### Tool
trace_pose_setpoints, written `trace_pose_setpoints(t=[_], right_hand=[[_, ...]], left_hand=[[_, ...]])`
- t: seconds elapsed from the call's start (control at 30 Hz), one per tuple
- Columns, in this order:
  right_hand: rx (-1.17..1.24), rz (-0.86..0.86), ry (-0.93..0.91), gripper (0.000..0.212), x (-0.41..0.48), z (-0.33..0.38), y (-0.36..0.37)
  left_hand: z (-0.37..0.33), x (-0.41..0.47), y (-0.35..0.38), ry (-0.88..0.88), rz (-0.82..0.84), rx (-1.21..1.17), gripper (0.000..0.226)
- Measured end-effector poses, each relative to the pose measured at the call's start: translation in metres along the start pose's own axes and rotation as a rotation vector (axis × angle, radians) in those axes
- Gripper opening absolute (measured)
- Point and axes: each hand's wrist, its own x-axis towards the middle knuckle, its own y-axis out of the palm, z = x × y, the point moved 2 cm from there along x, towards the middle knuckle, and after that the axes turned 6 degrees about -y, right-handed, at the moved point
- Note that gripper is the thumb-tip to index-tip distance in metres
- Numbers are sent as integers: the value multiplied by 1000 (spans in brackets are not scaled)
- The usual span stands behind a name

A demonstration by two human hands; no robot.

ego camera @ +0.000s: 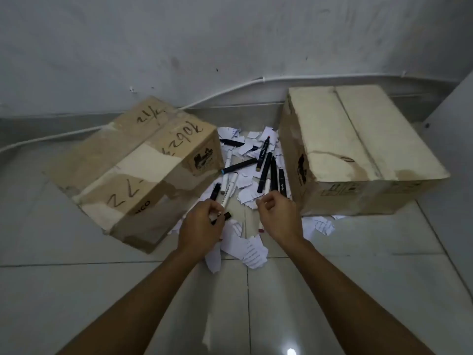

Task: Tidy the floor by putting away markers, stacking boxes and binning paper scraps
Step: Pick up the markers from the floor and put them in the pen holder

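Plastic markers [266,165], likely light, stiff, slick, lie mid-frame on paper scraps [253,249]; my left hand [202,226] grips a few by their barrels, my right hand [280,219] curls nearby, whether pinching one I cannot tell.

Matt worn cardboard boxes [143,162], torn paper scraps [249,248], glossy tile floor [332,290].

On the floor [332,265] before you, left box [133,165], right box [358,149], markers [266,172] lying on paper scraps [245,194] between them, wall [230,34] behind both.
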Motion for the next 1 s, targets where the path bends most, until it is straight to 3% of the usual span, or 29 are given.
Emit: trace_pose_setpoints(t=[0.17,0.33,0.47,0.6,0.7,0.83,1.0], right_hand=[[-126,-13,-22,30,3,2,15],[-84,-37,57,38,8,-1,18],[-6,-51,121,34,10,0,17],[33,-120,180,22,11,6,17],[33,-130,207,25,22,10,17],[-65,-123,188,27,52,15,12],[-227,-107,157,36,85,9,12]], left_hand=[[23,-10,-2,-23,35,201,32],[30,-4,-7,82,40,307,14],[34,-4,-10,129,15,229,9],[29,1,-12,42,-88,32,5],[14,15,-7,4,-150,-22,7],[-7,40,4,-62,-120,137,13],[-20,58,16,-151,-17,353,60]])
